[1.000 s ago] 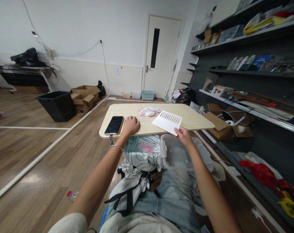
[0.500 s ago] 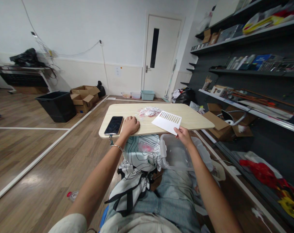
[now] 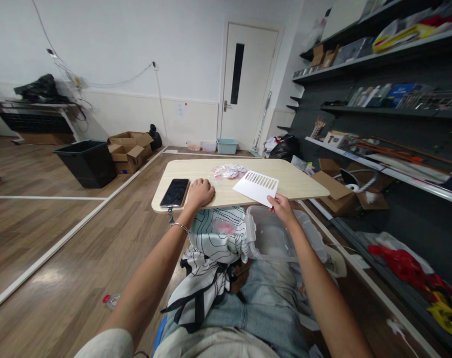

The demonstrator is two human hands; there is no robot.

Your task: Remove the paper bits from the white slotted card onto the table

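- Card [image 3: 254, 191], white and pierced by a row of slots along its far side, is held over the near part of the worktop [image 3: 300, 184]; whether it lies flat or is slightly raised cannot be told.
- Its near right corner is clamped in the grip of the right hand [image 3: 281, 206], at the worktop's edge.
- The left hand [image 3: 201, 192] is rested palm down beside the phone [image 3: 175, 193], fingers bent; whether anything is enclosed by that grip cannot be told (the undersides of the fingers are hidden).
- Beyond the card, a pile of small white pieces [image 3: 230, 171] is heaped on the worktop, touched by neither hand.
- The step in hand is judged to be one of holding: the card is presented with its slots facing the pile, and nothing is seen being set into them.
- For any next move of the card, a firm right grip seems to be called for, since only one corner is held and the sheet could be tilted or swung; support from the left hand could be lent at the opposite side.
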